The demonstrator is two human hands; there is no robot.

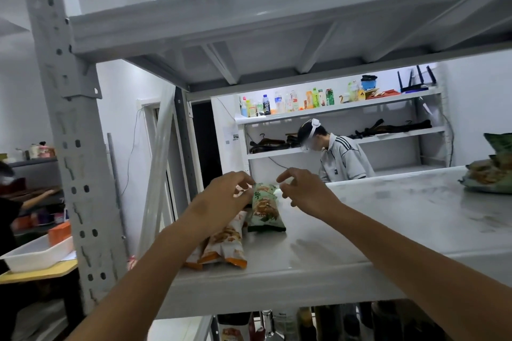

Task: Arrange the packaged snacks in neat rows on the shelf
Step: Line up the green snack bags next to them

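- Fingers (243,180) of my left hand (221,198) curl over the top left edge of the green printed plastic snack packet (264,212) and pinch it.
- My right hand (304,194) has its fingers bent at the packet's top right corner. I cannot tell whether they pinch the seal or only hover beside it.
- The green packet lies flat on the white metal shelf (388,216), running front to back, near the left end. It sits just beside and a little behind the orange and white snack packets (225,241), which lie side by side at the front edge.
- More green snack bags (490,174) sit heaped at the far right of the same shelf, well apart from my hands.
- I judge the packet to be light, soft and puffed. Its film looks slick and crinkly and its contents are probably brittle, so squeezing the middle could crush them.
- The flat crimped seals at top and bottom look like the best hold. A pinch at both top corners should let me slide the packet square with the orange ones.
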